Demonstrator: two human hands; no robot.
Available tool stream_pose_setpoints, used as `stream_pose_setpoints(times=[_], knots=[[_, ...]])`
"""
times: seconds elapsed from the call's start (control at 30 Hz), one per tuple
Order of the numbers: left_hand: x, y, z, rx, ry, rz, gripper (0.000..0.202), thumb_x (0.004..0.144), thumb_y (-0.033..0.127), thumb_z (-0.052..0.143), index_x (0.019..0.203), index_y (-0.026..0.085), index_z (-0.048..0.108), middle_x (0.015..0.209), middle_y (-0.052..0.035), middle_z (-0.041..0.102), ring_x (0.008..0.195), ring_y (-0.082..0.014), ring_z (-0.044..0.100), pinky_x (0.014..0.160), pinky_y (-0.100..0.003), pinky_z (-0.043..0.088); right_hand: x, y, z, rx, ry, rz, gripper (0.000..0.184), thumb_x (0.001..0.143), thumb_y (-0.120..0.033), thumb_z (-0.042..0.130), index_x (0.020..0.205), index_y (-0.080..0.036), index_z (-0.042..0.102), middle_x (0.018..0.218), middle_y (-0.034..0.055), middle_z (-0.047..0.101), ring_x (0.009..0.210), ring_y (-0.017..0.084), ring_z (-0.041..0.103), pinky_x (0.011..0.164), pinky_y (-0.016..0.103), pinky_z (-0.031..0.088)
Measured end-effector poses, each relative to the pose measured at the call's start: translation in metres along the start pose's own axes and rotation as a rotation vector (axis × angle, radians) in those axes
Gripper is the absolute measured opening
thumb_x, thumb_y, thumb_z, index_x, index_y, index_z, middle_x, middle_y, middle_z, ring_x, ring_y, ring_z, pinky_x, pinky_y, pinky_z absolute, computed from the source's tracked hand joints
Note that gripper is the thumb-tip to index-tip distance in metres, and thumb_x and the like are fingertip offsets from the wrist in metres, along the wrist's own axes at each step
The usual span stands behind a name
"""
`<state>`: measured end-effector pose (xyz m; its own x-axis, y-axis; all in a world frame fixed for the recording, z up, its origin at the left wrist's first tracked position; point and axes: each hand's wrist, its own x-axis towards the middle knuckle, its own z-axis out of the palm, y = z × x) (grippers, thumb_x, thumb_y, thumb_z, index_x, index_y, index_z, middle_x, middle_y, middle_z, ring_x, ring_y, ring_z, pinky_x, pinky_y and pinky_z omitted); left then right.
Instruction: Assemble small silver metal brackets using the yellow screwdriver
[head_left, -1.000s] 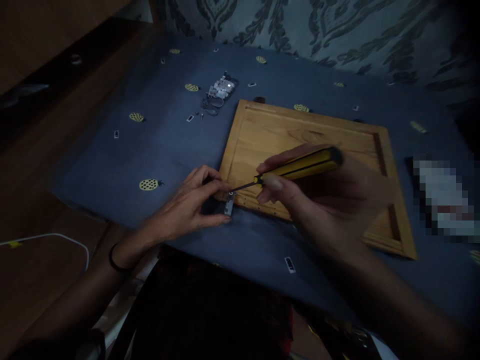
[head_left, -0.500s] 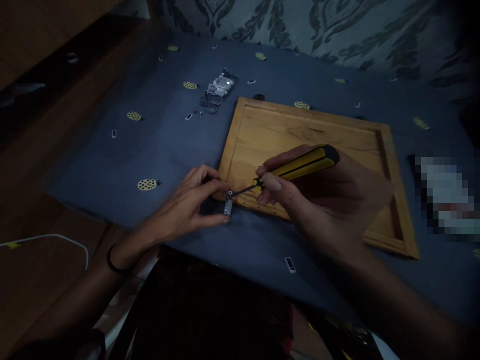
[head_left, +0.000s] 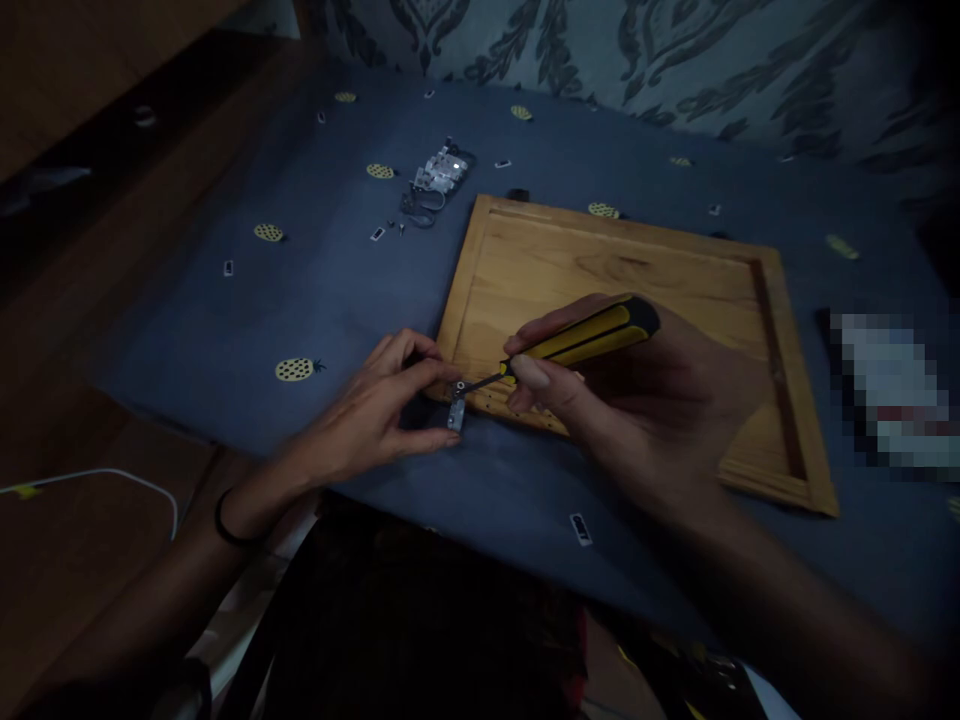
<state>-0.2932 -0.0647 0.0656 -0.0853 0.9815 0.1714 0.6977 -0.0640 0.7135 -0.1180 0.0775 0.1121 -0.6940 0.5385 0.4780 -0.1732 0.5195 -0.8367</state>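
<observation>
Fitting (head_left: pixel 456 412) lies near the table's (head_left: pixel 352 290) front edge, at the panel's (head_left: pixel 517 270) near-left corner, held between our left hand's (head_left: pixel 379 405) parted thumb and fingers; our right hand (head_left: pixel 626 425), wrapped round the screwdriver (head_left: pixel 589 336), has shifted leftward, seemingly keeping contact.

Dim light; leafy wallpaper (head_left: pixel 600 60)

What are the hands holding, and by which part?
The right hand holds the screwdriver by the front of its handle; the left hand holds the metal piece, seemingly by opposite ends.
</observation>
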Motion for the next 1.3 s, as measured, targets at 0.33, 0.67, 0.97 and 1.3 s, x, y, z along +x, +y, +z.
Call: stream_pose_setpoints(times=[0.33,0.67,0.97,1.3], knots=[[0.001,0.003,-0.001,0.018,-0.007,-0.003,0.042,0.09,0.041,0.08,0.126,0.021,0.069,0.128,-0.0092,0.057,0.122,-0.0289,0.055,0.107,-0.043,0.051,0.0,0.001,0.0,-0.09,0.012,-0.012,0.027,0.079,-0.043,0.091,0.079,-0.03,0.068,0.068,-0.0037,0.062,0.06,0.017,0.063,0.049,0.033,0.054],[0.0,0.002,0.0,0.012,-0.004,-0.006,0.041,0.09,0.041,0.08,0.125,0.022,0.069,0.129,-0.009,0.058,0.123,-0.029,0.056,0.107,-0.044,0.051,0.0,-0.001,0.002,-0.124,0.041,-0.039,0.03,0.078,-0.044,0.092,0.076,-0.03,0.065,0.066,-0.0041,0.062,0.056,0.017,0.061,0.047,0.033,0.051],[0.0,-0.001,0.0,0.005,0.012,0.02,0.045,0.09,0.045,0.081,0.127,0.022,0.069,0.129,-0.0095,0.059,0.124,-0.0289,0.056,0.109,-0.044,0.052,0.004,-0.009,0.002,-0.095,0.291,-0.082,0.013,0.09,-0.029,0.08,0.08,-0.031,0.072,0.074,-0.0004,0.07,0.051,0.015,0.063,0.046,0.033,0.057],[0.0,0.0,-0.001,-0.008,0.003,-0.001,0.044,0.089,0.043,0.082,0.126,0.025,0.07,0.128,-0.0088,0.059,0.122,-0.0292,0.057,0.108,-0.046,0.052,0.0,0.002,0.003,-0.065,0.184,-0.041,0.02,0.08,-0.028,0.09,0.083,-0.029,0.071,0.078,-0.0019,0.068,0.06,0.016,0.066,0.051,0.033,0.058]])
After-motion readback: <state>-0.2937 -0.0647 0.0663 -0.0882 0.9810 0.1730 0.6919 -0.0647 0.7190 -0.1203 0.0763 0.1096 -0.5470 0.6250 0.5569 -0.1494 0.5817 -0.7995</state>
